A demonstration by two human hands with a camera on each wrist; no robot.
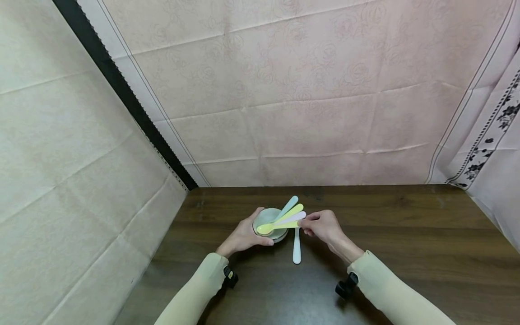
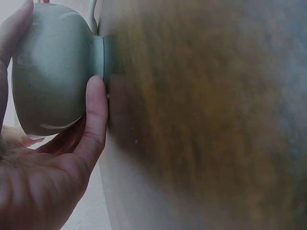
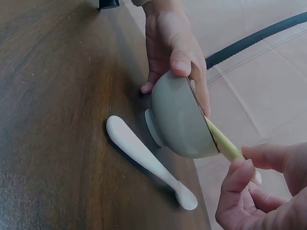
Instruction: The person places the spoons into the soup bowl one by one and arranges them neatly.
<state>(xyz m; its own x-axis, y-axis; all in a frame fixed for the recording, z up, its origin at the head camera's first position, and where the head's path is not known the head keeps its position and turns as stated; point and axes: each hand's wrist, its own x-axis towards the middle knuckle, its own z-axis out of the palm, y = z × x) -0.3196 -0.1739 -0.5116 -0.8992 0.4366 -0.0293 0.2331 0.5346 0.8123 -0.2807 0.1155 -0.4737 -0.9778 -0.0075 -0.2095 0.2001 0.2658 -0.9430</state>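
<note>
A pale green bowl (image 1: 260,219) stands on the table, and my left hand (image 1: 244,233) grips it round its left side. In the left wrist view, fingertips touch the bowl (image 2: 53,72) down near its foot. My right hand (image 1: 325,228) pinches the handle end of a yellow-green spoon (image 1: 266,229), whose head lies over the bowl. A light blue spoon (image 1: 289,205), another yellow-green spoon (image 1: 298,208) and a pale lilac spoon (image 1: 298,216) lean in the bowl, handles out over its right rim. Their heads are partly hidden.
A whitish-blue spoon (image 1: 297,250) lies on the wooden table (image 1: 406,253), right of the bowl and close to my right hand. Behind the table hangs a pale cloth (image 1: 317,113); another cloth (image 1: 101,203) hangs at the left.
</note>
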